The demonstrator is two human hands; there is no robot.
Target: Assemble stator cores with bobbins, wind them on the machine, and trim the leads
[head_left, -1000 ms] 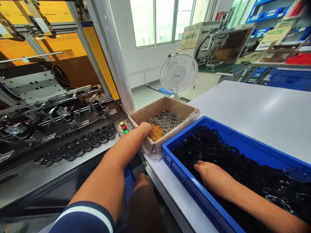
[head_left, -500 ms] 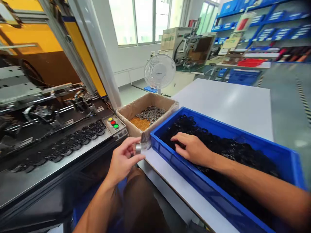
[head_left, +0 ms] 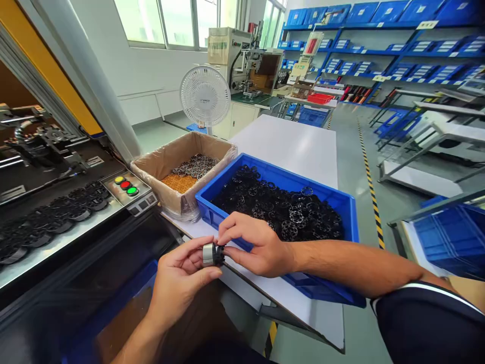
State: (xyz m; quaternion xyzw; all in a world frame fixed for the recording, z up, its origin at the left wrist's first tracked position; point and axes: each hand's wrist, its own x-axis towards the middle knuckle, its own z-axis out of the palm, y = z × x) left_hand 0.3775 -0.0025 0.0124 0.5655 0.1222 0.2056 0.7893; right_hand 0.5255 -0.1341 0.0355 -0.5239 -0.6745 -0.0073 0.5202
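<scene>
Between thumb and fingers, my left hand [head_left: 182, 275] grips a short silver metal ring [head_left: 208, 254]. My right hand [head_left: 255, 245] pinches a small black toothed plastic part [head_left: 219, 254] against the ring's right end; whether it sits inside the ring I cannot tell. Both hands are held in front of the near edge of the white table. Just behind my right hand stands a blue bin [head_left: 350, 217] holding a heap of black round openwork plastic parts [head_left: 299, 215].
Left of the bin, a plastic-lined carton [head_left: 178, 199] holds silver rings and orange-brown pieces. A button box [head_left: 127, 187] and a row of black parts [head_left: 49, 220] lie along the machine's edge. A white fan [head_left: 205, 96] stands behind the carton.
My right hand has come out of the blue bin, bringing a black plastic part to the metal ring in my left hand. The view has turned to the right.
</scene>
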